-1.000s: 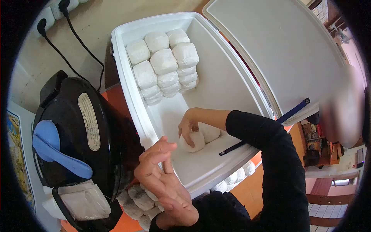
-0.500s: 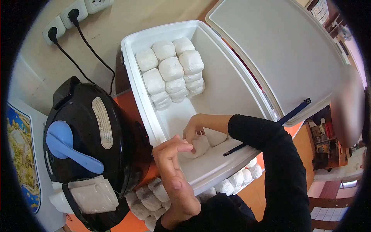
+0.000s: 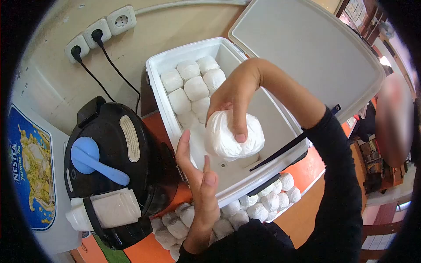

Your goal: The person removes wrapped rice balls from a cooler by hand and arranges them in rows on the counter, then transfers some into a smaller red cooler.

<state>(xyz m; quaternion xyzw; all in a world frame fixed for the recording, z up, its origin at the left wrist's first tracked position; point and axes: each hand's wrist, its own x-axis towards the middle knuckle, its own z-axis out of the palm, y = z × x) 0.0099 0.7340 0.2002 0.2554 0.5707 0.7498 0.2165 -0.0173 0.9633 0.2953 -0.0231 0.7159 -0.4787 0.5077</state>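
Note:
My right hand (image 3: 241, 92) grips a white paper-wrapped bundle (image 3: 233, 139) from above, thumb on its near side, over the opening of a white cooler box (image 3: 274, 116). Just to the left of that bundle, my left hand (image 3: 198, 184) is open, fingers raised and apart, holding nothing. Inside the box, similar wrapped bundles (image 3: 196, 89) stand stacked against the far end. Part of another pale bundle (image 3: 251, 163) shows low at the near end, mostly hidden behind the held one.
The cooler's lid (image 3: 307, 48) is swung open to the right; a dark strap (image 3: 280, 151) crosses the near corner. Several wrapped bundles (image 3: 258, 212) lie before the box. Left stands a black rice cooker (image 3: 109, 149) with a blue rice paddle (image 3: 105, 168), near wall sockets (image 3: 120, 21) with plugged cords.
My right hand has risen from the box's near end with a wrapped bundle in it. My left hand's fingers have straightened and opened. The camera view has shifted slightly.

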